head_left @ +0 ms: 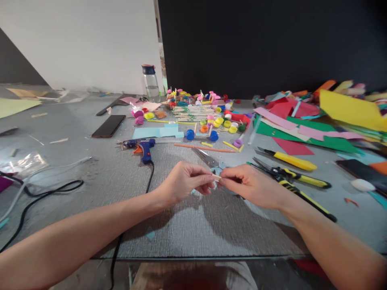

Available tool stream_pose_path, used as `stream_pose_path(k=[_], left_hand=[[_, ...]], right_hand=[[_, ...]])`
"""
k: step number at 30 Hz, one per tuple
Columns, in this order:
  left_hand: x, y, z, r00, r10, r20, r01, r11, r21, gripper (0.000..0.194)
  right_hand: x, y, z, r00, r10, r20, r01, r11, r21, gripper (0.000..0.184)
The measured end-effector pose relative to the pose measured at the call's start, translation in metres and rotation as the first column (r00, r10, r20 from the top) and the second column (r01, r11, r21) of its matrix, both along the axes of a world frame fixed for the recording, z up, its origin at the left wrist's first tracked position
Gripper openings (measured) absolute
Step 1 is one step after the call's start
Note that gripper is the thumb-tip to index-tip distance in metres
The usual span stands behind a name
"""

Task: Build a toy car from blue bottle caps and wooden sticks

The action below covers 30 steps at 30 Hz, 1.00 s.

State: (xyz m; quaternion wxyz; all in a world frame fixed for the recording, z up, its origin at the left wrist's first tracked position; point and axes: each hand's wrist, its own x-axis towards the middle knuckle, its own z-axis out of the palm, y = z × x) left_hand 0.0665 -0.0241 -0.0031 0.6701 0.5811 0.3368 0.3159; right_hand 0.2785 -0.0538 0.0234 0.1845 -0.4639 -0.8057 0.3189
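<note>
I record the left hand (187, 181) closed, thumb and fingers pinching a short pale stick (216, 177). The right hand (256, 183) pinches the same piece at its other end. The stick sits between both sets of fingertips, over the near part of the bench (181, 237). I note scissors (208, 158) lying just beyond the hands, partly hidden by them. A blue glue gun (146, 150) lies to the left; a yellow-handled cutter (296, 160) lies to the right.
</note>
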Motion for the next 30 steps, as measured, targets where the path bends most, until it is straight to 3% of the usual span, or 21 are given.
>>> stream_pose_path(k=[10,20,30], left_hand=[[-0.002,0.004,0.007,0.987,-0.119,-0.106,0.119,0.993,0.002,0.024],[-0.009,0.014,0.009,0.964,-0.254,-0.071,0.237,0.953,-0.19,0.025],[-0.007,0.012,0.005,0.967,-0.242,-0.081,0.224,0.957,-0.185,0.024]], right_hand=[[0.001,0.001,0.0,0.995,0.034,0.095,-0.038,0.998,0.04,0.034],[0.003,0.001,0.005,0.993,0.035,0.114,-0.033,0.999,-0.016,0.035],[0.004,0.0,0.005,0.986,0.08,0.147,-0.081,0.997,0.004,0.036]])
